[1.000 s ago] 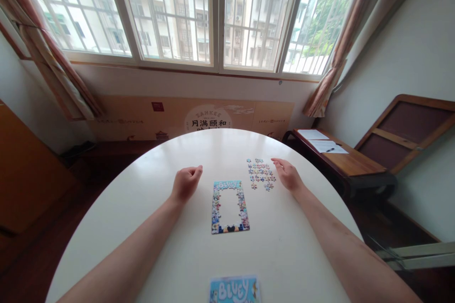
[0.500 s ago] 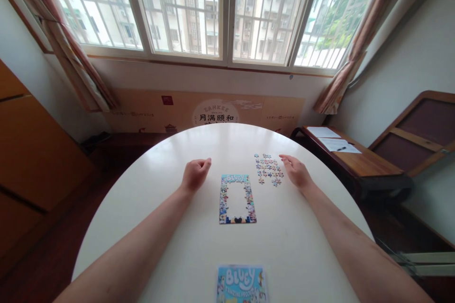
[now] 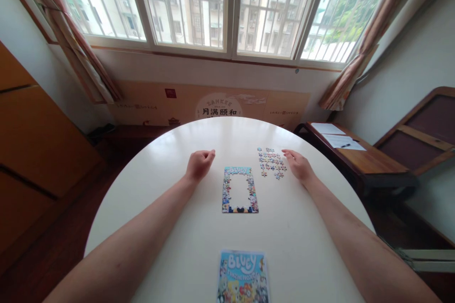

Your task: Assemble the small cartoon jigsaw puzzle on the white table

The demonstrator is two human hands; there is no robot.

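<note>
Left hand [image 3: 199,164] is curled up in a loose fist, and I can't see inside it. Right hand [image 3: 298,165] is open, with its fingers a little bent. It lies just right of the loose puzzle pieces [image 3: 272,167], which sit in a bunch on the far right part of the white, round worktop [image 3: 280,236]. Near and left of them, between the two arms, is the puzzle frame [image 3: 226,194], with a big bare hole in its middle. Nearer still is a blue picture card [image 3: 243,270] that says "Bluey". Past the worktop, on the right, white papers [image 3: 325,129] and a pen [image 3: 345,145] lie on a brown side table [image 3: 373,162]. A big window [image 3: 232,14] is at the far side.
</note>
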